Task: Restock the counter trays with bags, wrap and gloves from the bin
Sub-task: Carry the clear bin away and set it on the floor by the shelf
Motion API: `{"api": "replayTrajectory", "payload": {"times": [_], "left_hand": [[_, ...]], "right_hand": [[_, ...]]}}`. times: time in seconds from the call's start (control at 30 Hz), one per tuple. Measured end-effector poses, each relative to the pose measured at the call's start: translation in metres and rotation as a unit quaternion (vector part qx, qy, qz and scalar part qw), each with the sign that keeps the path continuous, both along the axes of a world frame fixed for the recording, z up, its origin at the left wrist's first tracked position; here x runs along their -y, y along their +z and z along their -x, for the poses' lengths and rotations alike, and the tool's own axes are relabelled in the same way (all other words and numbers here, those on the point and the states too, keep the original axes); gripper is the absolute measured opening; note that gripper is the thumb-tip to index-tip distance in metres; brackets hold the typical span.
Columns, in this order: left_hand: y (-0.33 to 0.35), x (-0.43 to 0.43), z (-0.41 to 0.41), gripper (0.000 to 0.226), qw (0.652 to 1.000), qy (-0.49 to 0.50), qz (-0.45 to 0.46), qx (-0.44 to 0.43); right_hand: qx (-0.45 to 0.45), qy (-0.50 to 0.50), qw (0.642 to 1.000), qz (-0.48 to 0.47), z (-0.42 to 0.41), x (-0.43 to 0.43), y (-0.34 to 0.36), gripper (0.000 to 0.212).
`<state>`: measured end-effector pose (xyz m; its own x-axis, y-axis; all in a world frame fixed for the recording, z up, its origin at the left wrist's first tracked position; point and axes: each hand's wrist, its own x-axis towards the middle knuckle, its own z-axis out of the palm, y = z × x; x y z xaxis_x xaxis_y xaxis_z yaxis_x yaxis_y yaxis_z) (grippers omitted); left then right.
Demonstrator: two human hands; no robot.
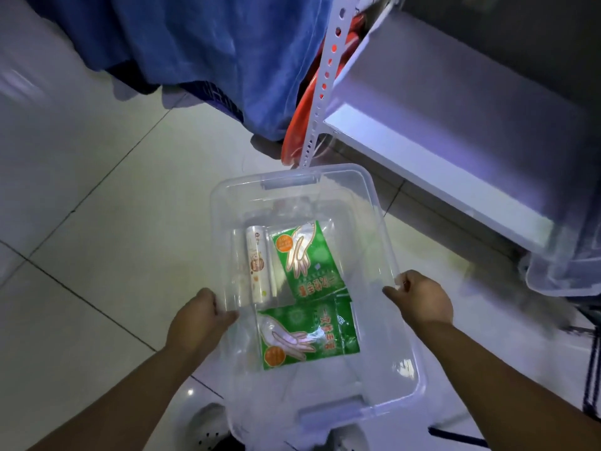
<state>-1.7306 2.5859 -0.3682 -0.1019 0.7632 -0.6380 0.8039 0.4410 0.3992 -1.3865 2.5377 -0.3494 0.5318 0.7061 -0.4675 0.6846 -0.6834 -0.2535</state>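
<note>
The bin (289, 183) is clear, thin-walled plastic. It appears to be carried above the floor (97, 206), near the shelf (439, 164). The left hand (198, 317) grips the left long rim with fingers curled on the edge. The right hand (422, 297) grips the right long rim in the same way. Neither hand touches the contents.

Contents, all loose on the bin bottom:
- One roll (258, 265), lying along the left wall
- A far pack (309, 262) of gloves, green, just beside the roll
- A near pack (309, 333) of gloves, green, touching the far pack at one edge

Handling, as judged:
- The load is light, and the walls will likely flex under a hard squeeze
- The smooth plastic may slip, so hook the fingers under the rim lip or use the moulded end grips
- The roll is stiff but rolls freely when the bin tilts, so take it round the middle
- The packs are soft, slick film, so pinch each at a corner

No counter tray is in view
</note>
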Motion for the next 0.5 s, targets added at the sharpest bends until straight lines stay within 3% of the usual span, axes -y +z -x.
{"api": "replayTrajectory", "payload": {"times": [0.37,0.5], "left_hand": [[-0.021,-0.006,-0.013,0.027,0.999,-0.024,-0.024,0.014],[0.004,-0.001,-0.019,0.025,0.998,-0.048,-0.043,-0.024]], "right_hand": [[-0.028,-0.014,0.999,-0.011,-0.008,0.003,-0.026,0.027],[-0.049,-0.021,0.995,-0.087,-0.013,0.018,0.009,0.031]]}}
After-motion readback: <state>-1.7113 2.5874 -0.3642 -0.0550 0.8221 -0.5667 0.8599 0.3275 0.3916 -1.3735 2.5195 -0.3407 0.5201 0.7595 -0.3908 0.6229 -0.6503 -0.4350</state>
